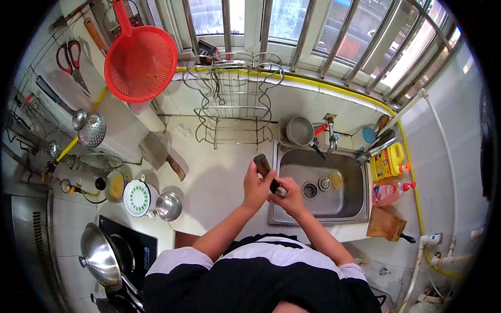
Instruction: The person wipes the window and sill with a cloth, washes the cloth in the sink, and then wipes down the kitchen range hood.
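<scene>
Nearest to us lies the black-and-white short-sleeved shirt (261,276), below the fingers. Left to right, we first note a domed steel lid with a knob (99,255), well to the left of the fingers and lower. Nearer to them stand a white enamel pot with a green-patterned lid (139,198) and, just beside it, a round shiny steel bowl (168,206). Farther off, up and to the left, we find a red plastic colander (141,62); between it and the fingers, a broad-bladed cleaver with a wooden handle (176,168). A silver wire rack (237,107) stands beyond the fingertips.

At centre, we see the left hand (255,187) with its fingers closed around a dark brown elongated object (263,165), tilted, its upper end projecting past them. The right hand (289,196) has its fingers gripping the lower end; we cannot tell what the object is.

To the right of the fingers lies a rectangular stainless-steel sink (308,164). Farther right we note a yellow plastic jug (387,161), a bottle of pink liquid (386,193) and, lowest, a brown wooden block (385,223).
</scene>
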